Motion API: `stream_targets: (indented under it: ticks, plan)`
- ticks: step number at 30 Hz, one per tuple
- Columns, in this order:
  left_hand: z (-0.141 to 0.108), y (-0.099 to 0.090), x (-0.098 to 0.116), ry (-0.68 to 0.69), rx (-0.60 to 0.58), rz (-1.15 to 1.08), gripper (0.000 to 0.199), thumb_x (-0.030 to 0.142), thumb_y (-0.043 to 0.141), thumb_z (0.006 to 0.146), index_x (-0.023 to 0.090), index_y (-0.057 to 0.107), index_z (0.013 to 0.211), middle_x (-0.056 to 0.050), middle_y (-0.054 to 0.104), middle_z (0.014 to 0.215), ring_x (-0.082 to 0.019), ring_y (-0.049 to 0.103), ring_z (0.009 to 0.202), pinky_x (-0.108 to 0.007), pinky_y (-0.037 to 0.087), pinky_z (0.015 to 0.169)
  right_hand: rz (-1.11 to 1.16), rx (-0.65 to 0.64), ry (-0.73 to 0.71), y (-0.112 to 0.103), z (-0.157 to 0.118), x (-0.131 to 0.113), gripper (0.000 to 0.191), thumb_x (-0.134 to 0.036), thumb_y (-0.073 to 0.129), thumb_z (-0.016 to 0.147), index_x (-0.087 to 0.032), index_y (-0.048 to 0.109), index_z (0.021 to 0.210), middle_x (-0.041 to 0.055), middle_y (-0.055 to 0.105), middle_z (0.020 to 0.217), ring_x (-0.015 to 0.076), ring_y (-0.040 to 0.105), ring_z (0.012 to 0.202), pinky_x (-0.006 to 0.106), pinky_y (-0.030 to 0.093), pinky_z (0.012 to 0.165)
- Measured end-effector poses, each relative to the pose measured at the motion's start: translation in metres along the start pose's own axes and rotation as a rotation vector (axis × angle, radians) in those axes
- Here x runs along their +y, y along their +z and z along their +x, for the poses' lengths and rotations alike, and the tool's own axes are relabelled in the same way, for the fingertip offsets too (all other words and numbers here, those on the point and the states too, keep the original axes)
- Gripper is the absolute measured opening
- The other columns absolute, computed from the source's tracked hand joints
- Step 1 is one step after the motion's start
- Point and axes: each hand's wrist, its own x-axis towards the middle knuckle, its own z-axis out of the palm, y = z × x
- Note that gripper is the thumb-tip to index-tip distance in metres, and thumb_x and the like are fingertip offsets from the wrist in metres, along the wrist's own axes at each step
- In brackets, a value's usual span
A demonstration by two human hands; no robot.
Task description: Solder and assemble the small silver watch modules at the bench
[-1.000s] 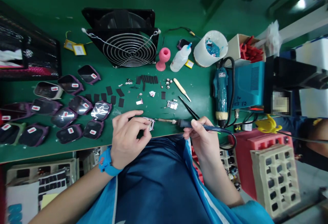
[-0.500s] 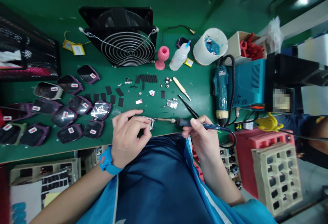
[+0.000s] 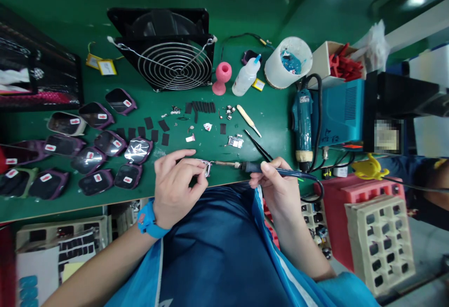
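Note:
My right hand is closed around the dark handle of a soldering iron, pen-style, with its tip pointing left. That tip is at the edge of a small watch case, pale and purplish, near the table's front edge. My left hand lies over the case, thumb and index finger pinched at its right side; the palm hides most of it. A thin wire seems to be at the fingertips, too small to make out. Black tweezers lie just behind the iron, and a small circuit board is farther back.
Several purple-framed watches with red-arrow stickers spread over the left side. A fan stands at the back, beside a pink holder and a squeeze bottle. To the right are a white tub, an electric screwdriver and a teal box.
Both hands, the soldering iron and the watch case hold almost the same positions. The whole view has shifted very slightly.

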Motion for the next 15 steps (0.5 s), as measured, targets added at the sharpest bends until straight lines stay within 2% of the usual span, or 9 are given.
stream_targets:
  ticks: [15]
  plan:
    - [-0.0030,0.0002,-0.0018,-0.006,0.006,0.002,0.025,0.005,0.069,0.085,0.025,0.055,0.088,0.002,0.077,0.089,-0.028,0.070,0.110,-0.048,0.046,0.093,0.003,-0.009,-0.010,-0.0006,0.0003,0.0008,0.041,-0.038,0.093,0.070,-0.019,0.057,0.067,0.0029,0.076,0.059,0.0141,0.069,0.045,0.020,0.057,0.047]
